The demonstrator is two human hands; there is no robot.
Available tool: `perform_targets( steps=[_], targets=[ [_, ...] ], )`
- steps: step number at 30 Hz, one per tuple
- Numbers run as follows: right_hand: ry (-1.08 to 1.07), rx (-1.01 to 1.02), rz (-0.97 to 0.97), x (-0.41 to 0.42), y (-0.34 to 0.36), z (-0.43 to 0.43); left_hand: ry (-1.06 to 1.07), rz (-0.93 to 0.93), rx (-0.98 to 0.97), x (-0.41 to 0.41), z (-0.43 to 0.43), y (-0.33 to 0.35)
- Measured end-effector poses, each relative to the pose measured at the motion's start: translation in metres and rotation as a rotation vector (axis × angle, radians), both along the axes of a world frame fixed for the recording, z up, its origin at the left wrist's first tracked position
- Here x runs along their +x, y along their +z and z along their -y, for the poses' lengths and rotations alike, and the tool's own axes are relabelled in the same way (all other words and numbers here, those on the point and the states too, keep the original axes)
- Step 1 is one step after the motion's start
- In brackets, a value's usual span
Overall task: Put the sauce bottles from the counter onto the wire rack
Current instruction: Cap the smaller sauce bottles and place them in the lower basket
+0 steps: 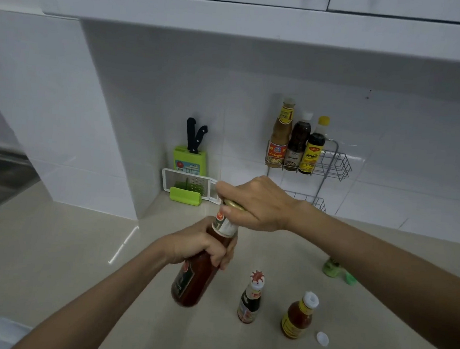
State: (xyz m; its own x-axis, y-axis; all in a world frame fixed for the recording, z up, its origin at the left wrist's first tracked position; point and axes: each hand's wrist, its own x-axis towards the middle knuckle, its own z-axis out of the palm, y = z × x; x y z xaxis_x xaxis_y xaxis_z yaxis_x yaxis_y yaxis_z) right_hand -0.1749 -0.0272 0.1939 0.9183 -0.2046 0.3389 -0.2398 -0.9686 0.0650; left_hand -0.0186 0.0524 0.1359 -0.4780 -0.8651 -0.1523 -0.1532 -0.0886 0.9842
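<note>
red sauce bottle held above near counter | left hand fingers clamped on body, right hand fingers clamped on cap | advice: tighten cap, keep upright, then wire rack far right, free slot

The held bottle is dark red with a gold cap and white neck label. Lower right of the frame, a yellow-labelled red bottle has a white top; a loose white cap lies nearby. The counter is beige, the knife block lime green with black handles.
</note>
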Motion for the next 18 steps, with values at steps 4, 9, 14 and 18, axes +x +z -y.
perform_targets(
  steps=[4,9,14,18],
  targets=[
    [-0.346,0.231,0.041,0.014,-0.016,0.002,0.523,0.147,-0.076,-0.012,0.011,-0.021],
    [-0.745,0.397,-0.028,0.028,-0.041,-0.003,0.777,0.531,-0.156,-0.025,0.018,-0.047],
    [-0.771,0.692,-0.055,0.021,-0.058,0.009,0.772,0.925,-0.255,-0.033,0.024,-0.056],
    [-0.779,0.78,0.211,0.016,-0.042,0.017,0.645,0.606,-0.231,-0.025,0.033,-0.043]
  ],
)
